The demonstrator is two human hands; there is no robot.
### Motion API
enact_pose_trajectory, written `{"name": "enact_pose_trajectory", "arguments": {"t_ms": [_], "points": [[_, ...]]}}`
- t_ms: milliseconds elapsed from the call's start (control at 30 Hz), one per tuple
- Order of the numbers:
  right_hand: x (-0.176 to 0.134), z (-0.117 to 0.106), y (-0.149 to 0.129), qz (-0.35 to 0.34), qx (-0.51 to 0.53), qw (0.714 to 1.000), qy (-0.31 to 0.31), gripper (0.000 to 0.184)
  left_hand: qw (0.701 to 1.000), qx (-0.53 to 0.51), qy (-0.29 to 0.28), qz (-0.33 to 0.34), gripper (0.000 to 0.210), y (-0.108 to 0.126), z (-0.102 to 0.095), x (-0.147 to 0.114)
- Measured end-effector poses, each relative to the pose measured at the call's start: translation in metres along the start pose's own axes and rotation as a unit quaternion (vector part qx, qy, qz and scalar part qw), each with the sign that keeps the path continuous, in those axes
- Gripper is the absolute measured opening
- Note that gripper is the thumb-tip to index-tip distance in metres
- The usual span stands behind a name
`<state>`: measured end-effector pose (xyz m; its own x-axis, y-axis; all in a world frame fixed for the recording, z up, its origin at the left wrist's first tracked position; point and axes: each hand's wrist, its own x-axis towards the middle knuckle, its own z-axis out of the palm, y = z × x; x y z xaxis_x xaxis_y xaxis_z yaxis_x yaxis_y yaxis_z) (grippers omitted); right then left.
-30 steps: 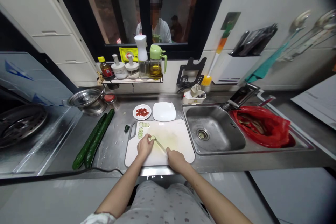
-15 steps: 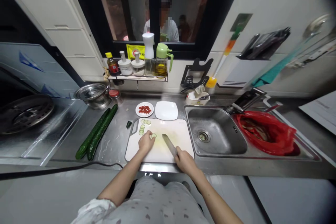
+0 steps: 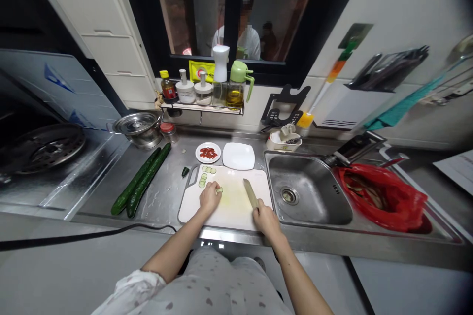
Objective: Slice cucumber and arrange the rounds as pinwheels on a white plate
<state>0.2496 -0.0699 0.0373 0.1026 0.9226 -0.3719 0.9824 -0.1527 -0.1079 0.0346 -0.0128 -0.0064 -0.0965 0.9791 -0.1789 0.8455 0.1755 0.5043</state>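
My left hand [image 3: 210, 198] is closed, its fingertips pinching cucumber slices [image 3: 219, 190] over the white cutting board [image 3: 232, 214]. How many slices it holds is hidden by the fingers. In my right hand [image 3: 266, 219] is the handle of a kitchen knife [image 3: 250, 192]. The blade points away from me, over the right part of the board and apart from the slices. Several more cucumber slices [image 3: 203, 180] lie in overlapping rows at the board's upper left. A dark green cucumber end [image 3: 185, 172] rests on the counter left of the board.
Behind the board stand a plate of chopped red pieces [image 3: 200, 158] and a white plate [image 3: 238, 156]. Two whole cucumbers [image 3: 148, 182] lie left. To the right are the sink [image 3: 314, 192] and a red plastic bag [image 3: 402, 206]. A condiment shelf [image 3: 207, 108] hangs behind.
The knife has moved right, away from my left hand, and its blade points more straight ahead. My left fingers now pinch the slices that were by the fingertips. The whole view has shifted slightly.
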Motion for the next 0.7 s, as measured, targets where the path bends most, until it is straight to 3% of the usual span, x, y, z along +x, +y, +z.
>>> {"name": "enact_pose_trajectory", "arguments": {"t_ms": [233, 467, 567, 700], "points": [[0.004, 0.0, -0.007, -0.008, -0.02, 1.0, -0.006, 0.032, 0.999, -0.035, 0.0, 0.011, 0.012, 0.007, -0.006, 0.0], [0.01, 0.0, -0.01, -0.022, -0.024, 0.999, -0.029, 0.034, 0.99, -0.091, -0.013, 0.11, 0.01, 0.016, -0.007, -0.018], [0.01, 0.0, -0.01, -0.014, -0.022, 0.999, -0.033, 0.032, 0.991, -0.107, -0.01, 0.085, 0.008, 0.008, -0.009, -0.021], [0.009, -0.001, -0.01, -0.011, -0.024, 0.999, -0.035, 0.032, 0.992, -0.126, 0.032, -0.008, 0.007, -0.016, -0.016, -0.014]]}}
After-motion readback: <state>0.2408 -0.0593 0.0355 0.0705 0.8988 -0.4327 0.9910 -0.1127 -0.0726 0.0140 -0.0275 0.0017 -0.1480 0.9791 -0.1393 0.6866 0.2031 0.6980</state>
